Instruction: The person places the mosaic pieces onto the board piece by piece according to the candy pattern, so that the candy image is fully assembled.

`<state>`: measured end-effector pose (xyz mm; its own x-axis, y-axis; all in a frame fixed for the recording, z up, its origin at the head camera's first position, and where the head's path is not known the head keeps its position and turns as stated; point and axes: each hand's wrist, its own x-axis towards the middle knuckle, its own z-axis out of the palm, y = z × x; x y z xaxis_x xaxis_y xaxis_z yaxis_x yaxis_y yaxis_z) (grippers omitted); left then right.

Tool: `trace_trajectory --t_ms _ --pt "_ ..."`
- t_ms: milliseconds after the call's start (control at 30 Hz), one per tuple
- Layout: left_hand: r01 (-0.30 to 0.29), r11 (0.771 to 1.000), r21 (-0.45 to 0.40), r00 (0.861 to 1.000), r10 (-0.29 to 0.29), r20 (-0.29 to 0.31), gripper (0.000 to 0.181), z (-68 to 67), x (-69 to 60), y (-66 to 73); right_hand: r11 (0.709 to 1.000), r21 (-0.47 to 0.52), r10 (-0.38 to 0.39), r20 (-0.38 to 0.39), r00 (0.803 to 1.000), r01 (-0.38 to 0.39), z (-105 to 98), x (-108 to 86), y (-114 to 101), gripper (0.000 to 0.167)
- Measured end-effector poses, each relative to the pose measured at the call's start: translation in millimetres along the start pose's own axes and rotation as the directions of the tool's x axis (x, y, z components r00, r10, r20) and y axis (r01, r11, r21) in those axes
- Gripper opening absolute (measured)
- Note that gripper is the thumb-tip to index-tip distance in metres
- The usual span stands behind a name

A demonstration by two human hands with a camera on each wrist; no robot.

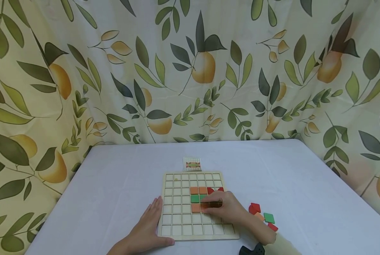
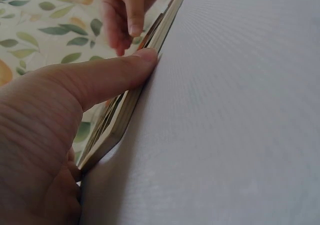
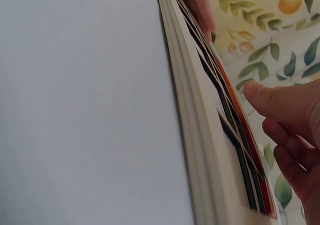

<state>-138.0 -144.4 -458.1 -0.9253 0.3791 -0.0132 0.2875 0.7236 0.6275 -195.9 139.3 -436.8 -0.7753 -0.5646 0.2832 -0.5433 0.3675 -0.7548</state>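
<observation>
A wooden grid board [image 1: 177, 219] lies on the table, with orange tiles [image 1: 194, 190], green tiles [image 1: 195, 199] and red pieces [image 1: 210, 190] in its right half. My left hand [image 1: 148, 226] rests against its near left corner, fingers straight along the left side and thumb on the near edge. Over the right half is my right hand [image 1: 225, 207], its fingertips by a lower orange tile [image 1: 195, 208]. In the right wrist view the thumb [image 3: 280, 102] is extended above loosely curled fingers, and no piece shows between them. The hand hides some cells.
Loose red, orange and green tiles [image 1: 269, 217] lie right of the board. Behind it is a small card [image 1: 192, 164] with a coloured grid pattern. A white cloth covers the table [image 1: 119, 177], and a patterned curtain [image 1: 183, 106] surrounds it. A black object [image 1: 252, 249] sits by the right wrist.
</observation>
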Motion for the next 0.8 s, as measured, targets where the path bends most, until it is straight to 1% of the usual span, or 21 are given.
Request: trace_trajectory --t_ms 100,167,233,300,367,467,533,600,800 --pt "0.018 1.0 -0.006 1.0 -0.018 0.007 0.129 -0.6 0.7 0.5 1.0 -0.018 0.003 -0.015 1.0 -0.003 -7.1 -5.2 9.3 0.025" --pt "0.027 1.0 -0.007 1.0 -0.027 0.01 0.129 -0.7 1.1 0.7 0.998 -0.062 0.012 -0.021 1.0 -0.013 -11.4 -8.0 11.4 0.025" --pt "0.032 0.999 -0.007 0.999 -0.032 0.01 0.13 -0.6 1.1 0.8 0.993 -0.104 0.048 -0.026 0.999 -0.05 -15.1 -11.0 10.8 0.026" --pt "0.031 1.0 -0.006 0.999 -0.031 0.009 0.13 -0.5 1.1 1.2 0.989 -0.114 0.092 -0.036 0.995 -0.095 -19.4 -15.1 9.6 0.027" --pt "0.03 1.0 -0.006 0.999 -0.03 0.01 0.13 -0.7 0.9 1.4 0.986 -0.111 0.116 -0.056 0.992 -0.122 -23.2 -19.1 10.1 0.028" --pt "0.023 1.0 -0.007 1.0 -0.023 0.007 0.129 -0.9 0.8 1.5 0.99 -0.096 0.095 -0.094 0.991 -0.104 -29.6 -24.7 13.2 0.03" --pt "0.019 1.0 -0.006 1.0 -0.019 0.004 0.129 -0.7 0.8 1.1 0.99 -0.106 0.082 -0.112 0.99 -0.093 -33.4 -27.4 15.3 0.03" --pt "0.012 1.0 -0.005 1.0 -0.012 0.002 0.129 -0.3 0.8 0.4 0.987 -0.121 0.086 -0.124 0.989 -0.101 -37.5 -30.6 16.3 0.029" --pt "0.005 1.0 -0.003 1.0 -0.005 0.001 0.129 0.8 1.0 -1.0 0.97 -0.161 0.158 -0.158 0.975 -0.183 -48.8 -41.2 18.0 0.027"
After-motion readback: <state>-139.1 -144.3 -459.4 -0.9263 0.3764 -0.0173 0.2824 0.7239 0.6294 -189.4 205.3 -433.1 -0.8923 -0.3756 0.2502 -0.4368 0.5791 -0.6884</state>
